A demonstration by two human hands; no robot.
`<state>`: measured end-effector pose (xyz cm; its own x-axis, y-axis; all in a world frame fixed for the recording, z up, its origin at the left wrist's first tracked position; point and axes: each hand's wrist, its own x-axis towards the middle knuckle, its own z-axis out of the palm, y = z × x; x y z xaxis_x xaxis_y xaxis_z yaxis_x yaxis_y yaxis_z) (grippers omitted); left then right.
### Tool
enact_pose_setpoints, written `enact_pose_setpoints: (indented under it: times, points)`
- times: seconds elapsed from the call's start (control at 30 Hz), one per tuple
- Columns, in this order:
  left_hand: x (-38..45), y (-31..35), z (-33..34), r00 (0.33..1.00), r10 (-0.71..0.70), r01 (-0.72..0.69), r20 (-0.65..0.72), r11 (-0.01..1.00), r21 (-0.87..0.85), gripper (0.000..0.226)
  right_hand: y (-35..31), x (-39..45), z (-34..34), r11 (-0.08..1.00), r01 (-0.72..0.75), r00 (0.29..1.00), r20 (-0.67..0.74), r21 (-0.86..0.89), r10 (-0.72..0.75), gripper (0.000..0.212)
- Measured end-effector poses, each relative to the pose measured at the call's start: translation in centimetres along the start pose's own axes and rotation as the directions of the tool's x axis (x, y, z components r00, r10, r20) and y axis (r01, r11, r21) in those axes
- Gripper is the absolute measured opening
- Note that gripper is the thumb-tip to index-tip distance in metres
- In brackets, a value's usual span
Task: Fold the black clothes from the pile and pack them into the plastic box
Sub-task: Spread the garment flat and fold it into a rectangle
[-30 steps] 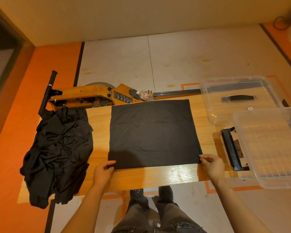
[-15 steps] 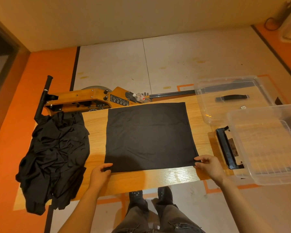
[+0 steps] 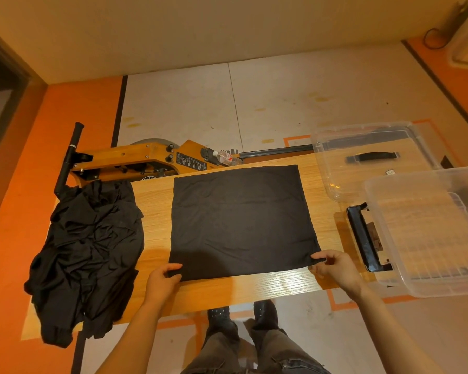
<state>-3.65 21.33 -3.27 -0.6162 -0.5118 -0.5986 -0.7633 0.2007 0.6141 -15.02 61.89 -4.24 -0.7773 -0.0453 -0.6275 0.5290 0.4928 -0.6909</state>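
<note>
Black garment (image 3: 241, 222) lies flat as a neat rectangle mid-table (image 3: 154, 211), near edge facing the person. Left hand (image 3: 161, 282) pinches the near-left corner, right hand (image 3: 335, 265) pinches the near-right corner, fingers curled onto the cloth; both corners held likely so the near edge can be lifted evenly for another fold. Pile of black clothes (image 3: 89, 255) sits crumpled at the table's left end, partly hanging over the edge. Clear plastic box (image 3: 427, 233) stands at the right, close for packing; nothing seen inside. Its lid (image 3: 370, 157) lies behind it.
</note>
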Motion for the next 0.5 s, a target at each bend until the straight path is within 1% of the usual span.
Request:
enact_pose_setpoints:
  times: [0.07, 0.17, 0.33, 0.5]
  points:
    - [0.1, 0.3, -0.1, 1.0, 0.018, -0.018, -0.012, 1.0, 0.005, 0.03, -0.4, 0.0, -0.1, 0.999, 0.047, 0.999, 0.002, -0.017, -0.047, 0.025]
    - [0.5, 0.8, -0.4, 0.998, 0.047, -0.047, -0.032, 0.999, -0.009, 0.031, -1.1, 0.6, -0.1, 0.994, 0.112, 0.993, -0.035, -0.015, -0.113, 0.024]
    - [2.0, 2.3, -1.3, 0.994, 0.086, -0.089, -0.074, 0.995, -0.036, 0.03, -3.1, 2.6, 0.0, 0.986, 0.145, 0.986, -0.09, 0.083, -0.137, 0.017]
    - [5.1, 5.4, -2.1, 0.986, 0.076, -0.082, -0.146, 0.996, -0.032, 0.029, -6.5, 6.2, 0.2, 0.975, 0.201, 0.972, -0.139, 0.094, -0.187, 0.015]
